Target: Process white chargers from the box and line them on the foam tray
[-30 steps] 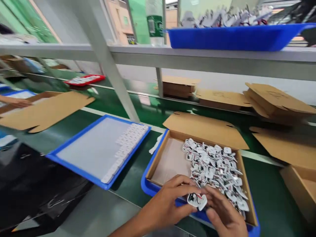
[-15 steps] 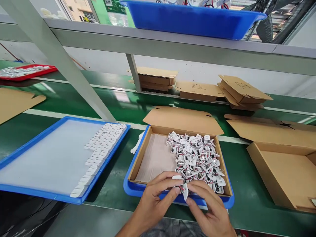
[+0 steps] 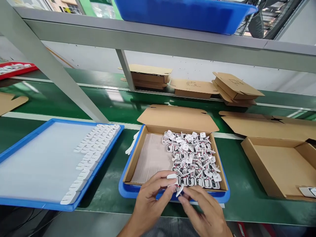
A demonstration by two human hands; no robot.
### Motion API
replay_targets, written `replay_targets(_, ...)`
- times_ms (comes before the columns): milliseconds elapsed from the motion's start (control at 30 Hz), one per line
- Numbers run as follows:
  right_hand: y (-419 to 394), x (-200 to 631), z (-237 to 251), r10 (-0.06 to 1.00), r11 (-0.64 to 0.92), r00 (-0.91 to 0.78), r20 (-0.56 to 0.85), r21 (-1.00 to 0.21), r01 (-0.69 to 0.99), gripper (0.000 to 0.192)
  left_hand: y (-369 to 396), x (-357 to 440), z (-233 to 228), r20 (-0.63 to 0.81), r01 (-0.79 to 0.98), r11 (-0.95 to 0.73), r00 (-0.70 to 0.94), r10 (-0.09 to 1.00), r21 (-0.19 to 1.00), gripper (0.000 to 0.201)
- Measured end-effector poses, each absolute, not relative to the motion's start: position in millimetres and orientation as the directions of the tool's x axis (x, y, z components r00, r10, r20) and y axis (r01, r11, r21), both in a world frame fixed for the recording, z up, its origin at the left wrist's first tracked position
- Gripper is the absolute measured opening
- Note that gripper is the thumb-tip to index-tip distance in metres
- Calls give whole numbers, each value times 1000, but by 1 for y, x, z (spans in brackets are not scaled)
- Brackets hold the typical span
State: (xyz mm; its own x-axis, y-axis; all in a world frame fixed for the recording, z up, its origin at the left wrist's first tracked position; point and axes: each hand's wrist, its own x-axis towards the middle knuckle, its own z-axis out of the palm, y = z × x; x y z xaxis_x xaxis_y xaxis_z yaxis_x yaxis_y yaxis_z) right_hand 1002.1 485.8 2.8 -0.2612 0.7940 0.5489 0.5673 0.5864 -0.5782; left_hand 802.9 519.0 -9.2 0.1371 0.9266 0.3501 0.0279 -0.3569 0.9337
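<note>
My left hand (image 3: 153,199) pinches a small white plastic casing (image 3: 172,177) over the near edge of an open cardboard box (image 3: 130,168). Beside the casing is a thin white cover (image 3: 180,191), tilted on edge and joined to it by short wires. My right hand (image 3: 202,205) has its thumb and forefinger closed at that cover's right side. Inside the box, rows of similar white wired casings (image 3: 192,158) fill the right part, many with covers lying askew. The left part of the box shows a bare pinkish-white liner (image 3: 153,154).
A blue-rimmed tray (image 3: 32,161) at left holds rows of flat white pieces (image 3: 96,141). The cardboard box rests in a blue tray (image 3: 122,186). Another open box (image 3: 274,164) stands right. Folded cartons (image 3: 192,86) lie behind, below a metal beam (image 3: 148,31) bearing a blue bin (image 3: 182,14).
The cover between my hands has gone from nearly upright to a slant. My right hand has shifted slightly left and down, and the whole view has moved a little.
</note>
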Motion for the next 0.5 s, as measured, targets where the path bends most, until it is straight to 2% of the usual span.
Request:
replay_targets(67,486,1004,4,816,571,-310,489,-596,564,33,520,804,-11,339,13,-343,125,933,939,28)
replay_targets(133,486,1005,5,806,586,-327,493,-589,556,34,521,805,-11,334,-2,-338,141,932,941,27)
replay_targets(267,487,1002,4,795,584,-199,573,-635,506,32,521,807,-10,333,-42,-332,219,917,942,27)
replay_targets(367,488,996,3,783,591,-148,604,-649,479,23,520,809,-9,352,-66,-347,244,904,936,29)
replay_targets(500,490,992,5,729,663,-204,653,-602,445,9,521,810,-8,386,-99,-374,202,900,922,30)
